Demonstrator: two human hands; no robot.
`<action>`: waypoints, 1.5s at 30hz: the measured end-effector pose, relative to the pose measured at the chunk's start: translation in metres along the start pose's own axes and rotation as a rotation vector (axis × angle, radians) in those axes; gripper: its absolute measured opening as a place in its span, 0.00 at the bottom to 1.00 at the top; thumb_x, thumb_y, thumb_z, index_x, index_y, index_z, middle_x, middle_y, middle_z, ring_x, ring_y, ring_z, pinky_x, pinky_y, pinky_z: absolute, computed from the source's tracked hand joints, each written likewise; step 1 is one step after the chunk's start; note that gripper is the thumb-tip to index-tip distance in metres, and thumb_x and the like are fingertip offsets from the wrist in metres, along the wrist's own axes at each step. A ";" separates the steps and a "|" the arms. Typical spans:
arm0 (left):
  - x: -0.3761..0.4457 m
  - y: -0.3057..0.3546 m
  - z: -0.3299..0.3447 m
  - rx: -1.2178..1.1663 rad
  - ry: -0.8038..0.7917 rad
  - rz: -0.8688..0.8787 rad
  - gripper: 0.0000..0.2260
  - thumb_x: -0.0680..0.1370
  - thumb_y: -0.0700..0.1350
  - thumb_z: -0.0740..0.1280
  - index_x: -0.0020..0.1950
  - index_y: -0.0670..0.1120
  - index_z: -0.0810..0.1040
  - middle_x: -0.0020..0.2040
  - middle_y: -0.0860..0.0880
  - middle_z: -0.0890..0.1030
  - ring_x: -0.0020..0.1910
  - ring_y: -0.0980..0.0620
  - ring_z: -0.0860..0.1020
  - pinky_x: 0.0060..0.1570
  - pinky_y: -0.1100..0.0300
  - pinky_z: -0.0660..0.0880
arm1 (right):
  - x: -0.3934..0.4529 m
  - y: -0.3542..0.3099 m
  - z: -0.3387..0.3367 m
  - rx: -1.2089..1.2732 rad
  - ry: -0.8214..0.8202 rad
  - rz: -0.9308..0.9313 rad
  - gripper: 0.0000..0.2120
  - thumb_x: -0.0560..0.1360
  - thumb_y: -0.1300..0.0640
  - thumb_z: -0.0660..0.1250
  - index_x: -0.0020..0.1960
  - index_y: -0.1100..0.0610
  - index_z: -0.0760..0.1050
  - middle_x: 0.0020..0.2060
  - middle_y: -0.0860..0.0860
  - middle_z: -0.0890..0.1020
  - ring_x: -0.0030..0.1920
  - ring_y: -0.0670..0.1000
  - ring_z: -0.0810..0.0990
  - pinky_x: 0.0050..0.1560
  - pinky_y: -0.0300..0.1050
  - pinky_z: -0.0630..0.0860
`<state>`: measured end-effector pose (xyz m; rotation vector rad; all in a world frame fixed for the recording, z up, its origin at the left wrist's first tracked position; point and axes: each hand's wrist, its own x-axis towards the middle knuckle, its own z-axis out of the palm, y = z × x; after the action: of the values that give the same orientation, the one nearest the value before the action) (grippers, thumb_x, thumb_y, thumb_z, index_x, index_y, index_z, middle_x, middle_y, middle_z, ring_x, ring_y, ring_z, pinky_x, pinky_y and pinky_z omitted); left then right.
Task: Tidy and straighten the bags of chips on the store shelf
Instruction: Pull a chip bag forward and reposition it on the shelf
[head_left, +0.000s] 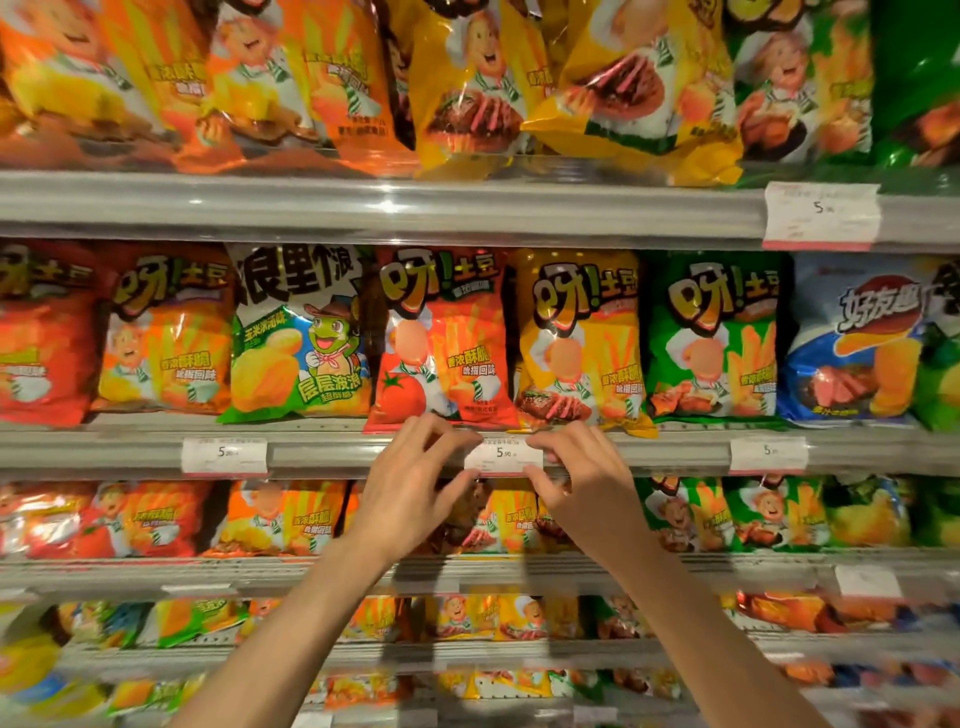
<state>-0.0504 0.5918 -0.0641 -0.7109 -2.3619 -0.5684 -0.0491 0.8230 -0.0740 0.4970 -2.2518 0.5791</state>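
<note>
A row of chip bags stands upright on the middle shelf: a red tomato bag (441, 338), a yellow steak bag (582, 338) and a green bag (714, 332). Below the red and yellow bags, a white price tag (503, 454) sits in the shelf rail (332, 452). My left hand (415, 483) pinches the tag's left end, fingers above and thumb below. My right hand (582, 483) pinches its right end the same way. Neither hand touches a bag.
A white and green turtle bag (301, 332) and orange bags stand to the left, and a blue bag (857, 338) to the right. More price tags (224, 454) sit along the rail. Shelves above and below are packed with bags.
</note>
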 end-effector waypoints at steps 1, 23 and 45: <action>0.000 -0.001 0.001 -0.005 0.004 0.001 0.14 0.78 0.50 0.70 0.63 0.49 0.78 0.52 0.51 0.75 0.51 0.48 0.74 0.45 0.51 0.74 | 0.000 0.000 0.001 -0.009 -0.008 0.009 0.11 0.72 0.55 0.76 0.54 0.55 0.82 0.46 0.48 0.81 0.47 0.50 0.79 0.50 0.43 0.77; 0.001 0.001 0.000 -0.044 0.022 -0.024 0.15 0.76 0.48 0.74 0.62 0.50 0.79 0.52 0.54 0.74 0.51 0.53 0.73 0.43 0.56 0.75 | 0.056 -0.036 -0.043 0.448 -0.087 0.312 0.13 0.77 0.49 0.70 0.60 0.50 0.77 0.50 0.44 0.77 0.47 0.44 0.79 0.47 0.35 0.76; 0.001 0.002 0.001 -0.050 0.033 -0.065 0.16 0.74 0.48 0.75 0.61 0.50 0.79 0.51 0.54 0.73 0.51 0.53 0.72 0.42 0.57 0.74 | 0.155 -0.059 0.001 0.596 -0.226 0.350 0.48 0.66 0.45 0.79 0.79 0.42 0.57 0.73 0.46 0.70 0.70 0.49 0.72 0.68 0.53 0.74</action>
<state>-0.0503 0.5945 -0.0637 -0.6442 -2.3547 -0.6643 -0.1203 0.7470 0.0552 0.4710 -2.3763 1.4597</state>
